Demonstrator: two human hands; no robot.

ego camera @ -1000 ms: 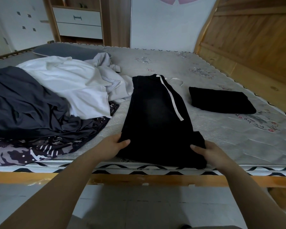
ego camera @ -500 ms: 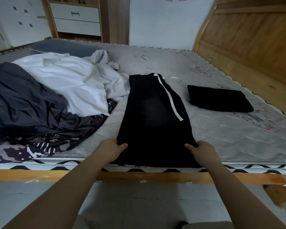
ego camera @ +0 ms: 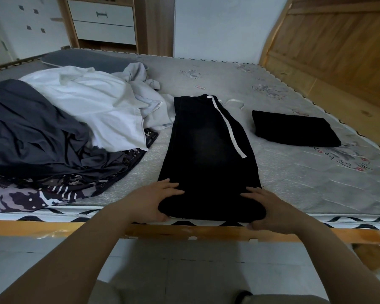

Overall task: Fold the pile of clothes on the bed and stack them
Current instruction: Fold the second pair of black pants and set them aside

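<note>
Black trousers (ego camera: 208, 150) with a white drawstring lie lengthwise on the grey mattress (ego camera: 294, 172), folded into a long strip. My left hand (ego camera: 151, 200) grips the near left corner of the hem, fingers on top and thumb below. My right hand (ego camera: 270, 211) grips the near right corner the same way. A folded black garment (ego camera: 292, 128) lies to the right. The unfolded pile sits at the left: a dark grey garment (ego camera: 31, 132), a white one (ego camera: 92, 106), a pale grey one (ego camera: 145, 99) and a patterned one (ego camera: 31, 194).
The wooden bed rail (ego camera: 184, 231) runs along the near edge, with tiled floor below. A wooden headboard (ego camera: 338, 51) rises at the right. White drawers (ego camera: 101, 20) stand beyond the bed's far side.
Both hands shifted toward the near hem and now wrap its corners; the hem's loose right corner has been squared up. The camera moved slightly closer.
</note>
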